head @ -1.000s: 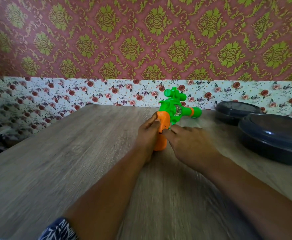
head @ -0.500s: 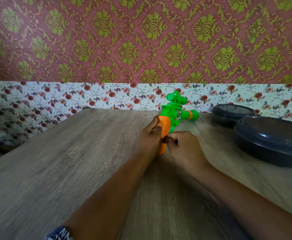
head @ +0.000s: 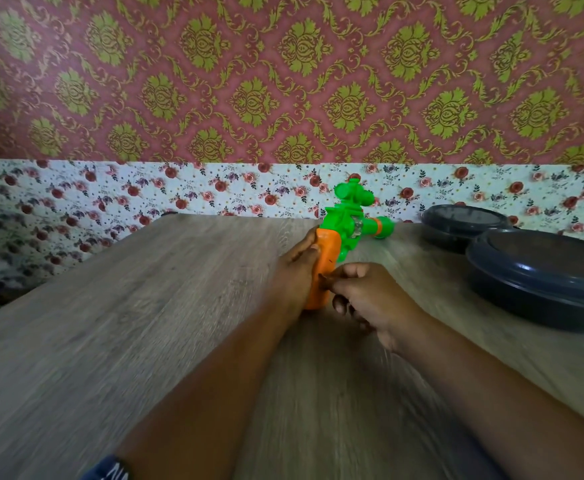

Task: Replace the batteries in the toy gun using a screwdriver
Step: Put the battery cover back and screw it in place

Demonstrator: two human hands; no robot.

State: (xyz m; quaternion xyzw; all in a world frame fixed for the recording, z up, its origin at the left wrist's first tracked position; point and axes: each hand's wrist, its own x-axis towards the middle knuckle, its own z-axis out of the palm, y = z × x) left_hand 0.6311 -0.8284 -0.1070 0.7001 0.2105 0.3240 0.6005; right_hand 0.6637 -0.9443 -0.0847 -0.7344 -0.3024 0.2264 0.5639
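Note:
A green toy gun (head: 347, 225) with an orange grip (head: 325, 268) lies on the wooden table (head: 145, 323), its barrel pointing right and away. My left hand (head: 295, 271) wraps the left side of the orange grip and holds it. My right hand (head: 370, 299) sits just right of the grip, thumb and forefinger pinched on something small and dark at the grip's side; what it is cannot be told. No screwdriver or batteries are visible.
Two dark round lidded containers stand at the right, a large one (head: 543, 282) near and a smaller one (head: 463, 226) behind it. The table's far edge meets a flowered wall. At the left the table edge drops off.
My right hand has closed from a flat reach into a pinch at the grip's side and slid slightly down it. My left hand keeps its hold on the grip.

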